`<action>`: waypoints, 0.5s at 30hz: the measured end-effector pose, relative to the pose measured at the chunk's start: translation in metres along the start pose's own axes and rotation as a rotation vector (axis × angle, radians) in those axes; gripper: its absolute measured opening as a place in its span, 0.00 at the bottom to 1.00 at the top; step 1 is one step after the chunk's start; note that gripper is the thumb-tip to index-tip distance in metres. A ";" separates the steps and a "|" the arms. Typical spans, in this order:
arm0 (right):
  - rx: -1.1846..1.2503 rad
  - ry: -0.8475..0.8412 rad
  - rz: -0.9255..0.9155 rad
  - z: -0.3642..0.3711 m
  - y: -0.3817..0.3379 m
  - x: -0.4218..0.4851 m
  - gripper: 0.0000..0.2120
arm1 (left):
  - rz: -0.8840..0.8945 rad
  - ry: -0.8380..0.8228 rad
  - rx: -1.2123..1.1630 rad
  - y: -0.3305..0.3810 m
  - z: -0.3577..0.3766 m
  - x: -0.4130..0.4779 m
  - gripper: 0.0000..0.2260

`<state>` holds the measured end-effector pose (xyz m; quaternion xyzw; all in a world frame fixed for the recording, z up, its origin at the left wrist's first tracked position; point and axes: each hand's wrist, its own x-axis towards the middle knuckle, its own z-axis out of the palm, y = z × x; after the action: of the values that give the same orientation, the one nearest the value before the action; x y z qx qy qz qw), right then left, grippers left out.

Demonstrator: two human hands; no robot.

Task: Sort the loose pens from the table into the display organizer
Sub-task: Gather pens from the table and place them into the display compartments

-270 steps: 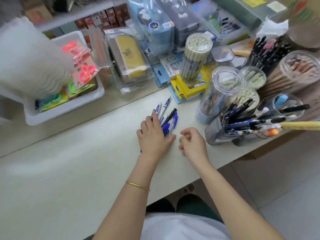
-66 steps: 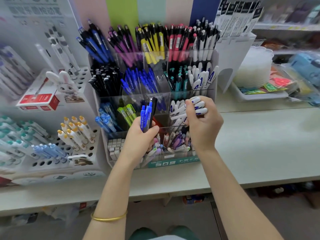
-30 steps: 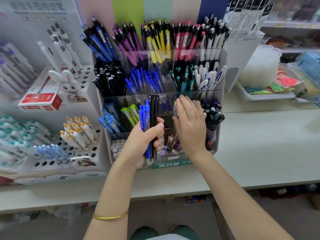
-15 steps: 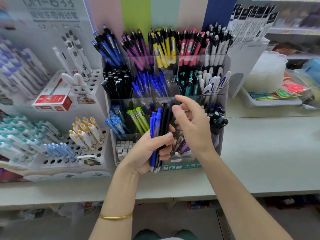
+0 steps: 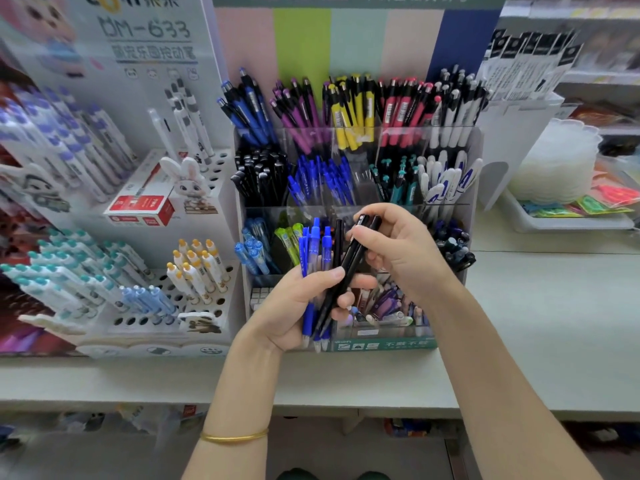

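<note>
Left hand: palm up, in front of the lower tiers of the display organizer, above the near edge of the table. Fingers curled round a bundle of pens, thumb pressed across the barrels; tips pointing down past the heel of the hand, clicker ends up. Contents of the bundle: several blue pens on the left, one upright black pen just beside them.

Right hand: just right of the bundle, back of the hand toward the camera. Thumb and forefinger pinching the upper ends of the tilted black pens; remaining fingers curled loosely beneath. Upper ends leaning right, away from the blue pens; lower ends inside the left-hand grip. Exact number of tilted pens not clear.

Organizer: clear plastic, tiered, divided into compartments, on the table against a striped backboard.
- Top tier, left to right: dark blue, purple, yellow pens, red, white-and-black.
- Second tier: black pens, blue, teal, white with blue print.
- Third tier: light blue, green, dark pens at the far right; middle hidden behind the hands.
- Bottom tier: mixed small items, partly hidden.

Left of the organizer: white perforated pen stand, rabbit figure, red box. Right: white tray. Gold bracelet on the left wrist.
</note>
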<state>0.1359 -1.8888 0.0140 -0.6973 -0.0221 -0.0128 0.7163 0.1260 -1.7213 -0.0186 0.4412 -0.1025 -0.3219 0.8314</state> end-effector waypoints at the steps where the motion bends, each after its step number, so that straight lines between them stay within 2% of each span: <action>1: 0.005 -0.007 0.026 0.001 -0.002 0.001 0.06 | -0.008 0.004 -0.007 0.000 0.000 0.000 0.18; 5: 0.057 -0.091 0.178 0.000 -0.010 0.005 0.09 | -0.039 -0.014 -0.024 0.004 -0.001 -0.002 0.15; 8: 0.009 -0.205 0.252 0.001 -0.012 0.007 0.11 | -0.083 -0.018 -0.014 0.008 -0.003 -0.006 0.13; 9: -0.016 -0.219 0.270 0.004 -0.014 0.007 0.10 | -0.093 -0.018 -0.012 0.010 -0.003 -0.008 0.13; 11: -0.039 -0.228 0.300 0.008 -0.015 0.010 0.01 | -0.095 -0.007 -0.005 0.012 -0.002 -0.010 0.11; 13: -0.036 -0.227 0.317 0.011 -0.014 0.012 0.09 | -0.085 0.024 0.022 0.014 -0.002 -0.011 0.12; 15: -0.061 -0.241 0.283 0.016 -0.016 0.014 0.10 | -0.066 0.039 0.082 0.017 -0.004 -0.013 0.14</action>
<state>0.1489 -1.8729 0.0313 -0.7114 -0.0087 0.1710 0.6816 0.1256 -1.7039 -0.0056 0.4843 -0.0847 -0.3361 0.8033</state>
